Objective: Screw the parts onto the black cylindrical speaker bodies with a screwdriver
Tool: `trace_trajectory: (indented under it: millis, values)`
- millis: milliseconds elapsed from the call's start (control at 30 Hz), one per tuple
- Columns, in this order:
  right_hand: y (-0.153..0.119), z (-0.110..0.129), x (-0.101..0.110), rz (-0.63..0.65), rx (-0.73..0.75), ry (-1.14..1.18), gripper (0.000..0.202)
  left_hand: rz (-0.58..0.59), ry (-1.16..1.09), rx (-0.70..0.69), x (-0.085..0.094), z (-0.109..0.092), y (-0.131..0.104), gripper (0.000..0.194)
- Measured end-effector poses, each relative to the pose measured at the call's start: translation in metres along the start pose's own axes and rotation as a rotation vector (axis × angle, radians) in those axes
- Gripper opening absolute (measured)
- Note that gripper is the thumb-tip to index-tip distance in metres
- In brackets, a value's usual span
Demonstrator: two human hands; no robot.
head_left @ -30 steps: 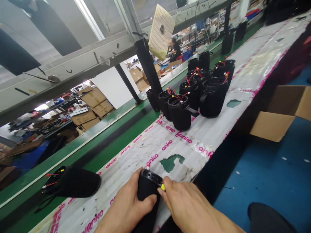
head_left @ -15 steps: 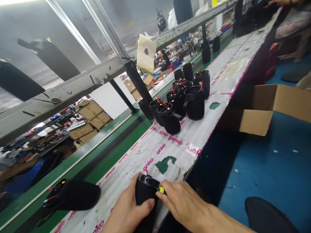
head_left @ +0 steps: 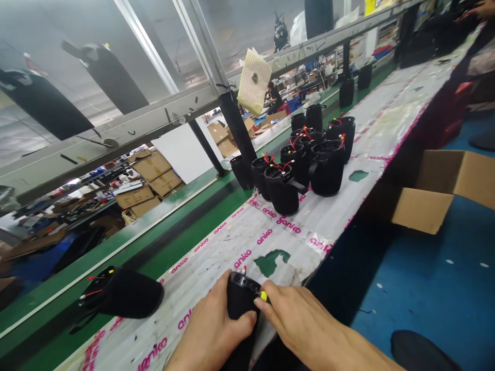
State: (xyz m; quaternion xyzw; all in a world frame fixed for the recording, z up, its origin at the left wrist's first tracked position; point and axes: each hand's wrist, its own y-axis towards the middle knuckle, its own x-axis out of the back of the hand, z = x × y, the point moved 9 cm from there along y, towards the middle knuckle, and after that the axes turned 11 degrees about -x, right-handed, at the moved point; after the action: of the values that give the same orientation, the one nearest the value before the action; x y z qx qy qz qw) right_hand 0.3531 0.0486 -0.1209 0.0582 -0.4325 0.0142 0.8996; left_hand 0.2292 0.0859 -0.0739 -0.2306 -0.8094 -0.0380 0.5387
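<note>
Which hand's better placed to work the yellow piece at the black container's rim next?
Probably the right hand: it pinches the yellow piece, while the left hand is occupied holding the black container.

A black, fabric-like cylinder (head_left: 240, 303) is sitting in the left hand (head_left: 212, 324), between thumb and fingers, its top facing up and its lower end running out of view. Its glossy rim (head_left: 247, 282), dotted with small holes, is showing just above the left thumb. Beside that rim, a small yellow piece (head_left: 263, 296) is resting pinched between the fingertips of the right hand (head_left: 297, 314).
</note>
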Motion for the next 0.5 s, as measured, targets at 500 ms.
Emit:
trace_trajectory:
  millis: [500]
  values:
    - [0.0005, 0.0066, 0.0068, -0.043, 0.079, -0.180, 0.014, 0.025, 0.105, 0.085, -0.0050, -0.0029, -0.0018, 0.086]
